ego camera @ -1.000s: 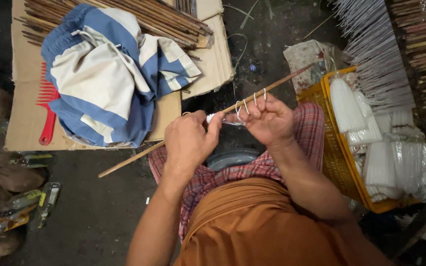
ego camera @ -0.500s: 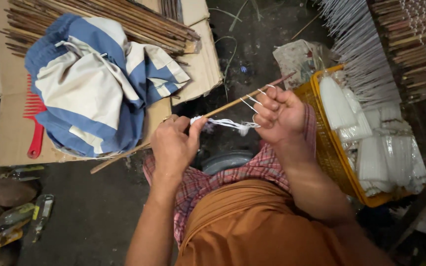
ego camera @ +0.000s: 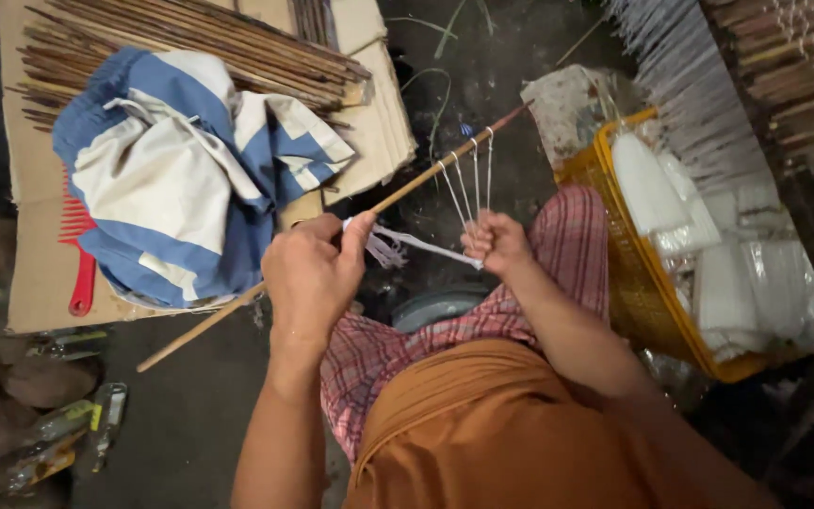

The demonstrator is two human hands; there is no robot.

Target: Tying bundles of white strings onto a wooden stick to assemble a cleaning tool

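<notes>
Head view: the left hand (ego camera: pixel 308 273) grips the stick (ego camera: pixel 332 232) and pinches a bunch of white string (ego camera: pixel 416 245). The right hand (ego camera: pixel 494 243), just below the stick, is fisted on four strands looped over it. Too hard a pull might slide the loops together or snap a strand. The yellow basket (ego camera: pixel 614 273) sits right of the stick.

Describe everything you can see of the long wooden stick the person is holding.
The stick is thin, straight and light brown, wood by its look. It runs on a slant from low on the left, above the dark floor, up to the right near the yellow basket. The left hand has a grip on its middle. Four loops of white string hang from its upper part, pulled taut down into the right hand, which does not touch the stick.
</notes>
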